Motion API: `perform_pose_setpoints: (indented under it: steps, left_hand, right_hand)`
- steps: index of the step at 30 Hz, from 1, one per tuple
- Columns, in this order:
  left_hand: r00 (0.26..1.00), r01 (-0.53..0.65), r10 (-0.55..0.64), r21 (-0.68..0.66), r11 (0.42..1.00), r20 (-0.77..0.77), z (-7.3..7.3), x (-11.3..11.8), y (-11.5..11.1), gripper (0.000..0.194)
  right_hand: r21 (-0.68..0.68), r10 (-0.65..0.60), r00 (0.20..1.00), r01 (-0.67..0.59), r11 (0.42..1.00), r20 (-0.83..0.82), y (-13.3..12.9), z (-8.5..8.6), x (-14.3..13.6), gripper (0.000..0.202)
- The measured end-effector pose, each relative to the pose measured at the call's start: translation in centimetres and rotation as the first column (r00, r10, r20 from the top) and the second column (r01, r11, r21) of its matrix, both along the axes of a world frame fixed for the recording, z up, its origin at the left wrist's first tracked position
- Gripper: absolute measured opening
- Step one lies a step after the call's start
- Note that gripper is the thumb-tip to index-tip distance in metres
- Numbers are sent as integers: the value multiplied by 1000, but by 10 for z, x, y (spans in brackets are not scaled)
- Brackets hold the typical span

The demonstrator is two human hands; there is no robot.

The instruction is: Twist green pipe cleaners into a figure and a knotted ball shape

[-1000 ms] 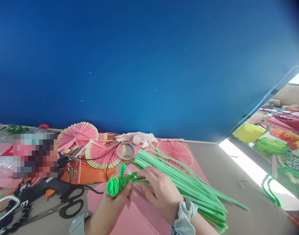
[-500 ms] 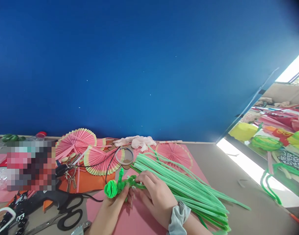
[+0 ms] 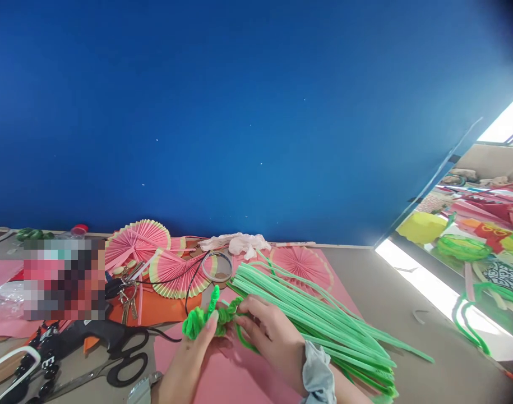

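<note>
A twisted green pipe-cleaner piece (image 3: 193,321), with a coiled round end at the left and a short stub sticking up, is gripped by my left hand (image 3: 191,353), its thumb pressed on the front. At the piece's right end, my right hand (image 3: 275,331) pinches the green pipe cleaner between thumb and fingers; a loose loop hangs below it. The right wrist wears a grey scrunchie (image 3: 318,370). Both hands are over a pink paper sheet (image 3: 239,381). Just right of them lies a bundle of light green pipe cleaners (image 3: 310,314).
Pink pleated paper fans (image 3: 178,275) lie at the back, near a ring-shaped roll (image 3: 217,279) and keys (image 3: 128,292). To the left are black-handled scissors (image 3: 128,367) and a black glue gun (image 3: 98,334). A blue panel (image 3: 256,123) rises behind the table.
My right fingers have shifted slightly up and right along the piece, and a loop of pipe cleaner now shows beneath them. The left thumb is more upright. The view has turned slightly left.
</note>
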State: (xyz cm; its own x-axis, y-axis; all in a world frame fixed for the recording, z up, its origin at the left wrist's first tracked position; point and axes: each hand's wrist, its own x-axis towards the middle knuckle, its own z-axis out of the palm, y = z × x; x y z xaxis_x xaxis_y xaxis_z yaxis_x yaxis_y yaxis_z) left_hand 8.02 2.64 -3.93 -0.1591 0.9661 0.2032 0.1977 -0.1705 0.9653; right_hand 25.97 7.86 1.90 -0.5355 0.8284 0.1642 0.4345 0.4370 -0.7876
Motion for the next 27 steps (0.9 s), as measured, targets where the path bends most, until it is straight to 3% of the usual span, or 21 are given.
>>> perform_pose_setpoints:
  steps: [5, 9, 14, 16, 22, 27]
  left_hand:
    - [950, 76, -33, -127, 989, 310, 12, 8, 3, 37]
    - [937, 150, -70, -213, 965, 343, 23, 20, 12, 40]
    - [844, 466, -328, -278, 840, 424, 24, 21, 11, 27]
    - [812, 541, -410, -273, 796, 415, 26, 19, 8, 26]
    - [807, 584, -491, -316, 748, 330, 37, 19, 3, 28]
    - [873, 480, -401, -341, 809, 278, 32, 23, -1, 26]
  right_hand:
    - [-15, 101, 981, -100, 995, 167, 6, 24, 14, 11]
    - [-11, 133, 953, -135, 991, 273, 7, 33, 20, 12]
    - [-105, 289, 922, -270, 957, 258, 3, 38, 19, 14]
    - [-173, 330, 916, -296, 940, 229, 4, 39, 21, 16]
    - [-253, 371, 909, -320, 913, 189, 10, 33, 26, 19]
    - [-237, 220, 906, -139, 961, 361, 5, 35, 23, 15]
